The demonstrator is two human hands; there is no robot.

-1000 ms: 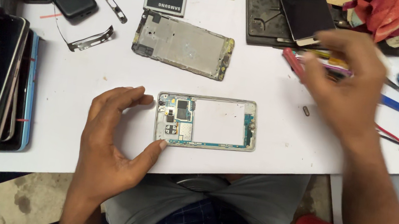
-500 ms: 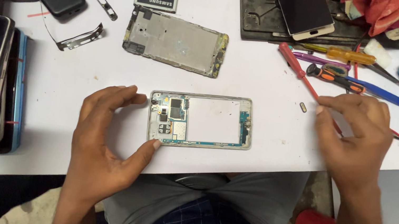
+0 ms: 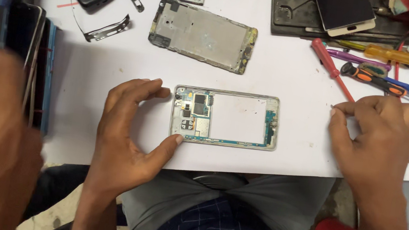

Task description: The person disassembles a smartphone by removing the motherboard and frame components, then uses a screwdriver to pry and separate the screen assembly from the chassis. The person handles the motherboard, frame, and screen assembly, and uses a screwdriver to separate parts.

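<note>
left hand [image 3: 128, 130] spread, bracing opened phone [image 3: 225, 117] edge; right hand [image 3: 373, 139] pinching something tiny

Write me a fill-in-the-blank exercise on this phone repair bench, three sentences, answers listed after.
1. The left hand steadies the opened phone frame with the exposed circuit board by its ______ end.
2. The right hand rests on the white table, pinching something too small to make out, just below the screwdriver with the ______ handle.
3. The bare grey metal phone chassis lies ______ the opened frame, farther from the person.

Missing words: left; red; above
</note>
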